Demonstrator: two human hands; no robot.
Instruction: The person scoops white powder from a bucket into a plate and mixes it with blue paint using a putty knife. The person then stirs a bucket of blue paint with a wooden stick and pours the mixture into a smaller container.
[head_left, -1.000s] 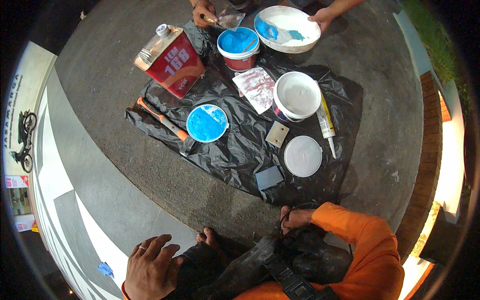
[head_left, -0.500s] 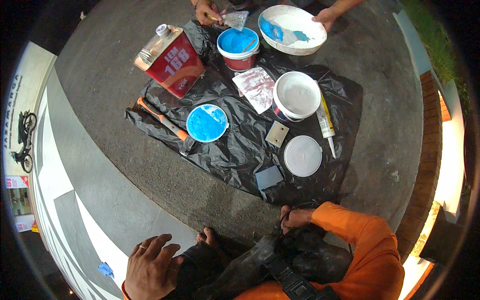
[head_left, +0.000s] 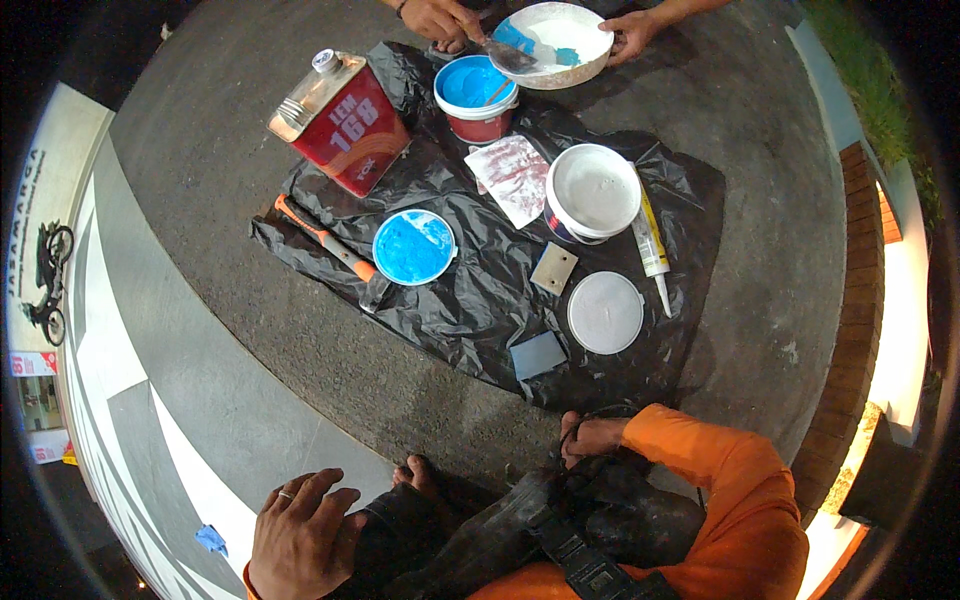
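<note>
My left hand (head_left: 305, 535) is held over the pale floor near my knee, fingers apart and a ring on one; nothing is in it. My right hand (head_left: 597, 438) rests low by my other knee, beside the sheet's near edge; its fingers are mostly hidden. Across from me, a co-worker's hand (head_left: 440, 22) holds a putty knife (head_left: 512, 58) with its blade in a white bowl (head_left: 565, 77) of white and blue paste. The co-worker's other hand (head_left: 632, 38) grips the bowl's rim. A tub of blue paste (head_left: 470, 85) stands below it.
A black plastic sheet (head_left: 480, 320) bears a red can (head_left: 355, 130), a hammer (head_left: 325, 240), a blue-smeared lid (head_left: 413, 247), a white tub (head_left: 595, 190), a sealant tube (head_left: 650, 240), a grey lid (head_left: 606, 312), sandpaper (head_left: 538, 355), a beige block (head_left: 554, 269) and a stained cloth (head_left: 512, 180).
The co-worker's putty knife has moved from above the blue tub rightward into the bowl. The bowl has shifted up and left. My hands have not moved.
</note>
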